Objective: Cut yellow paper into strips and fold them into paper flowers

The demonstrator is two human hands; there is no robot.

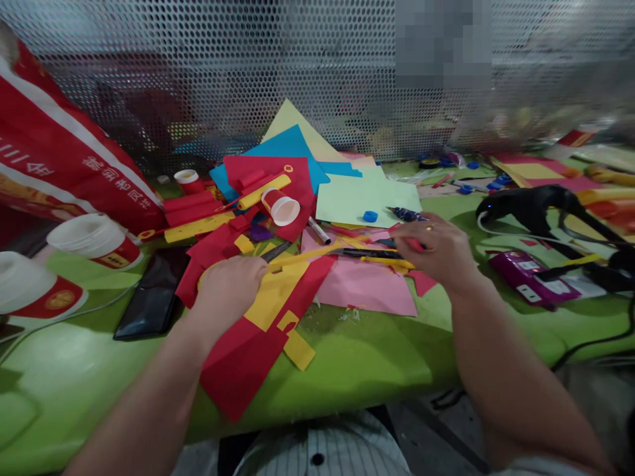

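1. Head view — left hand (pixel 231 287) clenched, apparently on one end of a yellow strip (pixel 302 256).
2. Right hand (pixel 436 251) curled round a red-handled tool (pixel 415 244) — type unclear.
3. Strip runs between hands, partly above pink sheet (pixel 357 291).
4. Tipped paper cup (pixel 284 208) beyond, on red paper (pixel 297 173).

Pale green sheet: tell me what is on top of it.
A small blue piece lies on the pale green sheet. A dark patterned, pointed object overlaps its lower right corner; whether it rests there is unclear. The right hand seems to cover its other end.
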